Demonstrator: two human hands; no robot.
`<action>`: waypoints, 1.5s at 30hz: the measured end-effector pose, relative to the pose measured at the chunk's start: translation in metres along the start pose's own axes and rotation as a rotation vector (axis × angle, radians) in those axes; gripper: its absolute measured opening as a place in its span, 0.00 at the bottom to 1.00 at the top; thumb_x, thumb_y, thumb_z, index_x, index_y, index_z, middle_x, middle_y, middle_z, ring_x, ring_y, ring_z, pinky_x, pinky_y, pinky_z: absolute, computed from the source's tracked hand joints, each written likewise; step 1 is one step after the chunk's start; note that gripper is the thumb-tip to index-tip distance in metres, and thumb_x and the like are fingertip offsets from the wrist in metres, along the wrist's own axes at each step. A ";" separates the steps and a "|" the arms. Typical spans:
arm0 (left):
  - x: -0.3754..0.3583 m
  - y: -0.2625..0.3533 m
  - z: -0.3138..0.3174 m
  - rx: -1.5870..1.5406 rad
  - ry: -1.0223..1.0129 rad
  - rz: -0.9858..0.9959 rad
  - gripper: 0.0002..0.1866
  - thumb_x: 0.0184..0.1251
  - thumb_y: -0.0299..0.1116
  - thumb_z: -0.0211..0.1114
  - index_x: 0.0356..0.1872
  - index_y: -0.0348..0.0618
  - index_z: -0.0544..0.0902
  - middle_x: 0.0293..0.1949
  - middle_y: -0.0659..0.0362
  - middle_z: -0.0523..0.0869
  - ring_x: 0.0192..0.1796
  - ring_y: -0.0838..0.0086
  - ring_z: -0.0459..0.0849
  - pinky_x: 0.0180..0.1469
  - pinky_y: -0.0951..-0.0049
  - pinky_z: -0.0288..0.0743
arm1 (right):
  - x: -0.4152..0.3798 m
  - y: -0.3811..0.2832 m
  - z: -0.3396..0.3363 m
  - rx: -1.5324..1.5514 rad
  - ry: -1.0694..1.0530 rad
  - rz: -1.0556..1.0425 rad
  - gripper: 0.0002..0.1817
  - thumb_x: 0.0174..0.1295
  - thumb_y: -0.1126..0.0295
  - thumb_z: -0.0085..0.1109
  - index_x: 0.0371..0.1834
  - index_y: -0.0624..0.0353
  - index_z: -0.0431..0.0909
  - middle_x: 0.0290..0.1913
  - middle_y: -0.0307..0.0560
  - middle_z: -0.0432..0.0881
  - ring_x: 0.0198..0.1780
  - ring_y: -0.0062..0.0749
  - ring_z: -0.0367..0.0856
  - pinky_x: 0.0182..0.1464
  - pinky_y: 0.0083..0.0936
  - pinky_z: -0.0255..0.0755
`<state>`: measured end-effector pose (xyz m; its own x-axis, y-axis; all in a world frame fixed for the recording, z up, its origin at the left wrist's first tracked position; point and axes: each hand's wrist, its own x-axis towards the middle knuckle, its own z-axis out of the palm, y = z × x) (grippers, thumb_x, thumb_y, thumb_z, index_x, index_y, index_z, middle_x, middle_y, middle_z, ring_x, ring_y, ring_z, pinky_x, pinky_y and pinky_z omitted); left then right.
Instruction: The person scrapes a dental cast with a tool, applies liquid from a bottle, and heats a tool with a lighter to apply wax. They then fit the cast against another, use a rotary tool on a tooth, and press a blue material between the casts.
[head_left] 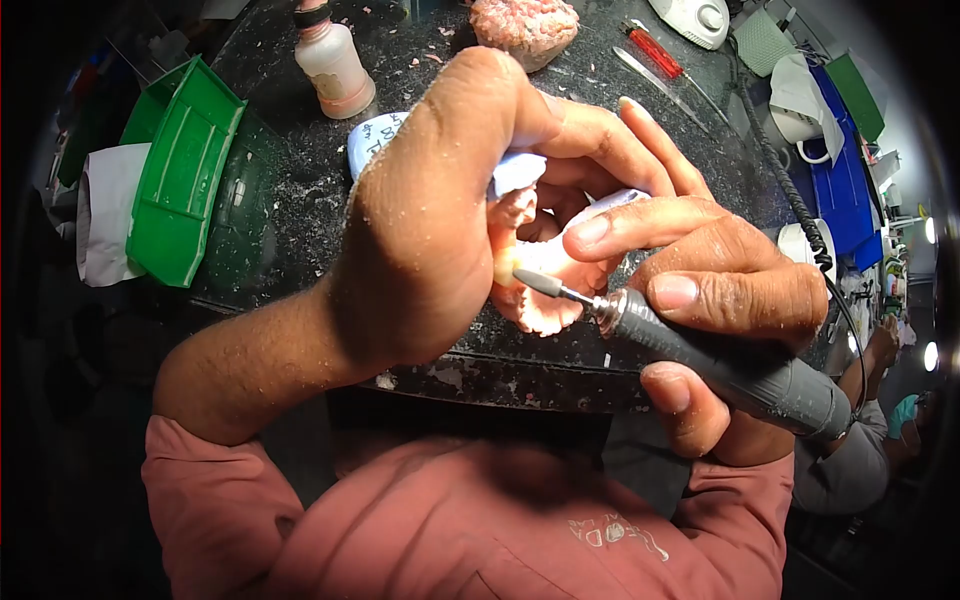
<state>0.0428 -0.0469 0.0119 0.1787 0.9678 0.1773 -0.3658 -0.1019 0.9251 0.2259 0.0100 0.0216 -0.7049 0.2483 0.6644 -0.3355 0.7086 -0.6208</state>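
My left hand (430,210) curls around a pink denture (545,312) with pale teeth, and its fingers hide much of it. Bluish plaster pieces (518,173) show between the fingers. Behind the wrist is a bluish block (372,140) with black handwriting; whether it joins the held piece is hidden. In my right hand (740,275) is a dark grey rotary handpiece (735,362), gripped like a pen. Its grey tapered grinding bur (538,282) lies against or very close to the denture near a yellowish tooth. My right fingertips rest at the denture's edge.
A white bottle (335,68) and a crumbly pink lump (525,28) stand at the back. Right of them lie a red-handled screwdriver (655,52) and a metal blade (650,82). A green bin (185,180) stands left; a black coiled cord (785,185) and another person's sleeve (850,470) are right.
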 end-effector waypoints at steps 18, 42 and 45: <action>-0.003 -0.009 -0.021 0.311 -0.182 0.489 0.17 0.76 0.35 0.39 0.56 0.33 0.61 0.51 0.22 0.73 0.51 0.42 0.82 0.56 0.53 0.77 | 0.009 -0.014 -0.005 0.033 -0.079 0.157 0.21 0.58 0.60 0.64 0.55 0.49 0.78 0.41 0.52 0.85 0.49 0.41 0.85 0.71 0.69 0.39; 0.001 -0.006 -0.023 0.287 -0.186 0.701 0.06 0.78 0.28 0.41 0.45 0.35 0.63 0.49 0.35 0.79 0.47 0.56 0.85 0.53 0.59 0.81 | 0.009 -0.018 -0.001 -0.011 -0.059 0.167 0.17 0.59 0.62 0.62 0.50 0.51 0.76 0.39 0.53 0.85 0.49 0.42 0.84 0.71 0.70 0.38; -0.001 -0.006 -0.021 0.287 -0.153 0.737 0.07 0.78 0.29 0.39 0.45 0.35 0.62 0.50 0.34 0.79 0.47 0.56 0.85 0.52 0.59 0.81 | 0.011 -0.019 -0.002 -0.006 -0.051 0.160 0.16 0.60 0.61 0.62 0.49 0.52 0.76 0.39 0.53 0.85 0.49 0.42 0.84 0.71 0.70 0.38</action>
<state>0.0263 -0.0424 -0.0011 0.1132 0.5886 0.8004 -0.1934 -0.7771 0.5989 0.2260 0.0007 0.0410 -0.7796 0.3246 0.5356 -0.2131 0.6666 -0.7143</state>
